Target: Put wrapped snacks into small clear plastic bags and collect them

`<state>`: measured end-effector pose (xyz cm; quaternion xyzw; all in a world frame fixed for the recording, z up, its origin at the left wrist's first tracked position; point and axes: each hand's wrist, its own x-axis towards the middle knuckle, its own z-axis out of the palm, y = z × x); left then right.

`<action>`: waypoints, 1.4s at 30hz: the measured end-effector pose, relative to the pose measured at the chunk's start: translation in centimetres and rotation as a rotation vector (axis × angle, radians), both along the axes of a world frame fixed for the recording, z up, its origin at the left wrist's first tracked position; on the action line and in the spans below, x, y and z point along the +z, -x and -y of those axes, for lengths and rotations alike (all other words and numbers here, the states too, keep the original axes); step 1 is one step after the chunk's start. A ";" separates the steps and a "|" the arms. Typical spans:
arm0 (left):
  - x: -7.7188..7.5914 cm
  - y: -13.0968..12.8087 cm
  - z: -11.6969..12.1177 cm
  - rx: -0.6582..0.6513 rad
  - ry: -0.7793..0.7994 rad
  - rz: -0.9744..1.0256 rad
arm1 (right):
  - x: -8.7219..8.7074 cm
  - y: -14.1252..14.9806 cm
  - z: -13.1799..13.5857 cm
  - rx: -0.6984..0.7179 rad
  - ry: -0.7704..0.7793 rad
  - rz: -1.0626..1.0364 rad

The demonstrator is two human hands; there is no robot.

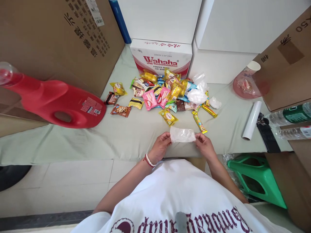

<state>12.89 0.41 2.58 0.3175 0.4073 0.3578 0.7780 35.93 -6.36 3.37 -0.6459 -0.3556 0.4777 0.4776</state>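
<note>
Both of my hands hold a small clear plastic bag (182, 135) between them, just above the near edge of the pale green cloth (136, 129). My left hand (160, 147) pinches its left end; a beaded bracelet circles that wrist. My right hand (205, 145) pinches its right end. Beyond the bag lies a heap of colourful snack packets (167, 92), with a yellow packet (168, 116) and a long yellow bar (199, 123) nearest my hands. Crumpled clear bags (196, 95) rest on the heap's right side.
A red detergent jug (53, 100) lies on its side at left before a large cardboard box (60, 35). A Wahaha carton (160, 56) stands behind the snacks. To the right are a white roll (252, 120), a pink dish (247, 85), water bottles (291, 115) and a green stool (257, 178).
</note>
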 end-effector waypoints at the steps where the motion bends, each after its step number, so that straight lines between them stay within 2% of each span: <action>1: 0.1 -0.1 0.1 -0.002 0.002 -0.006 | 0.3 0.2 0.1 -0.040 -0.086 0.140; 2: 0.2 -0.2 0.1 -0.008 -0.001 -0.015 | 0.7 0.4 0.0 -0.045 -0.178 0.272; 4: 0.5 -0.4 0.2 -0.038 -0.012 -0.029 | 1.6 1.2 -0.4 0.091 -0.328 0.457; 6: 0.8 -0.5 0.2 -0.069 -0.013 -0.024 | 2.1 1.9 -1.2 0.299 -0.376 0.501; 8: 1.1 -0.3 0.1 -0.073 0.002 -0.013 | 2.1 2.2 -2.0 0.369 -0.333 0.430; 13: 1.5 1.4 -0.4 -0.060 -0.015 -0.018 | 1.8 0.8 -2.8 0.144 -0.141 -0.044; 16: 1.6 2.2 -0.7 -0.080 0.006 0.008 | 2.0 -0.1 -2.8 0.082 -0.041 -0.255; 18: 1.8 2.2 -0.7 -0.064 -0.004 -0.042 | 2.1 -0.2 -2.8 0.028 0.008 -0.250; 20: 2.2 1.5 -0.4 -0.068 -0.035 -0.134 | 2.0 0.4 -2.8 -0.057 -0.005 -0.173; 22: 2.6 0.3 0.2 -0.142 -0.023 -0.168 | 1.9 1.3 -2.8 -0.126 -0.052 -0.110; 25: 2.7 -2.0 1.4 -0.297 0.049 -0.113 | 2.1 2.7 -2.6 -0.102 -0.116 -0.052; 27: 2.3 -2.9 1.6 -0.288 0.058 -0.108 | 2.3 2.7 -2.4 -0.066 -0.158 -0.018; 30: 1.3 -2.1 0.1 -0.228 0.021 -0.172 | 2.6 1.1 -2.3 -0.121 -0.165 -0.100; 33: 1.2 1.0 -3.6 -0.328 -0.094 -0.300 | 2.5 -1.0 -2.0 -0.111 -0.030 -0.252; 34: 1.5 2.2 -5.0 -0.305 -0.175 -0.381 | 2.3 -1.4 -1.8 -0.080 0.017 -0.285; 36: 2.4 4.2 -7.4 -0.066 -0.323 -0.581 | 1.8 -1.4 -1.5 -0.043 0.072 -0.334; 38: 3.5 5.4 -8.4 0.201 -0.395 -0.697 | 1.3 -0.6 -1.2 -0.057 0.066 -0.388; 39: 4.0 5.4 -8.2 0.250 -0.397 -0.703 | 1.1 0.0 -1.0 -0.071 0.040 -0.422; 40: 4.4 5.1 -7.7 0.205 -0.372 -0.674 | 1.0 0.6 -0.9 -0.085 0.001 -0.462; 41: 4.6 4.5 -6.7 0.091 -0.331 -0.627 | 0.9 1.3 -0.8 -0.096 -0.045 -0.507; 42: 4.7 3.5 -5.5 -0.090 -0.264 -0.558 | 0.9 1.9 -0.7 -0.102 -0.090 -0.557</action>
